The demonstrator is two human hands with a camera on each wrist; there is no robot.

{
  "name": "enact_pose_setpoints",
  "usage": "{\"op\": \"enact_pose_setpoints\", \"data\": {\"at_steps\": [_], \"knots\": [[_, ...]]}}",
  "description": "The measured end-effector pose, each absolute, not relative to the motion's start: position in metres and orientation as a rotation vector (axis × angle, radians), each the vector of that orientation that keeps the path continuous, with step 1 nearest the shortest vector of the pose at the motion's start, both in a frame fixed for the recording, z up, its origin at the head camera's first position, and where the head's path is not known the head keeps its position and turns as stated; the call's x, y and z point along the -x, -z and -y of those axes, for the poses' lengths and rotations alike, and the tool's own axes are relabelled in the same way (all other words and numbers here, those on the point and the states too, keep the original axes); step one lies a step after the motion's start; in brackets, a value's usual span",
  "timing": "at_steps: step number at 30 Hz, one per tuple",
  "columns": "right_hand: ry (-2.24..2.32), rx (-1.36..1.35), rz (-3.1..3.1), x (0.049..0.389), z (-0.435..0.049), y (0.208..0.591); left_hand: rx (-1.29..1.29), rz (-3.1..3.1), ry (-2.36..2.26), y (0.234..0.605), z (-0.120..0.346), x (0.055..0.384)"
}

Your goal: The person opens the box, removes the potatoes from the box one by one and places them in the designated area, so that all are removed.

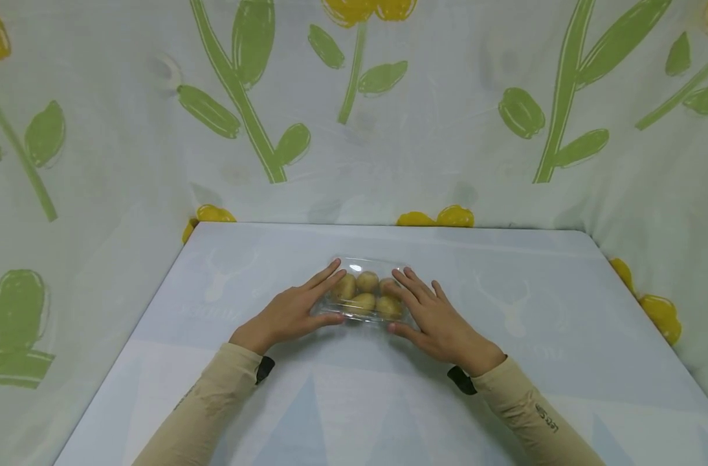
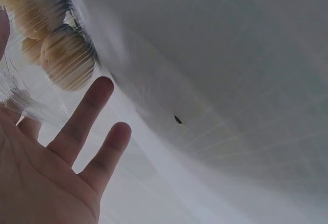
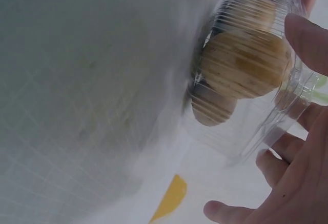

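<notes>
A clear plastic clamshell box [image 1: 362,315] with several potatoes [image 1: 367,281] inside sits on the table, its lid down. My left hand [image 1: 290,314] is at its left end, fingers extended along the end and thumb by the front corner. At the right end, my right hand [image 1: 444,323] has its fingers spread over the edge and its thumb near the front. In the left wrist view the left hand's fingers [image 2: 84,116] look straight and spread. The right wrist view shows the right thumb [image 3: 310,44] against the ribbed box wall, with other fingers near the rim.
The white table [image 1: 354,401] has pale blue triangle and deer prints. Behind it and at both sides hangs a light cloth [image 1: 435,149] with green stems and yellow flowers. Beige sleeves [image 1: 205,401] cover both forearms, with a dark band at each wrist.
</notes>
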State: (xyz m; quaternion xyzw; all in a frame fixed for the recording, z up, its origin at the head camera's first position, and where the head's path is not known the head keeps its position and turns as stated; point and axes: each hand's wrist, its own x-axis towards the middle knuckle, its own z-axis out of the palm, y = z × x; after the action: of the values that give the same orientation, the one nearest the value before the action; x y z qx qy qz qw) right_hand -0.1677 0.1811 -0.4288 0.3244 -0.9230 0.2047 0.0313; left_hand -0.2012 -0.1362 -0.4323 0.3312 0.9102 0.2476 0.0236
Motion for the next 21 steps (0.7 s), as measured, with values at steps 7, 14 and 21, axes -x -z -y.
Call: {"op": "enact_pose_setpoints", "data": {"at_steps": [7,14,21], "knots": [[-0.633,-1.002,2.847,0.17,-0.182,0.429,-0.973,-2.805,-0.773,0.433,0.134,0.197],[-0.652,-1.018,2.865,0.172,-0.185,0.427,-0.919,-2.751,-0.861,0.434,0.129,0.192],[-0.652,-1.043,2.857,0.176,-0.186,0.429,-0.889,-2.737,-0.874,0.436,0.128,0.191]]}}
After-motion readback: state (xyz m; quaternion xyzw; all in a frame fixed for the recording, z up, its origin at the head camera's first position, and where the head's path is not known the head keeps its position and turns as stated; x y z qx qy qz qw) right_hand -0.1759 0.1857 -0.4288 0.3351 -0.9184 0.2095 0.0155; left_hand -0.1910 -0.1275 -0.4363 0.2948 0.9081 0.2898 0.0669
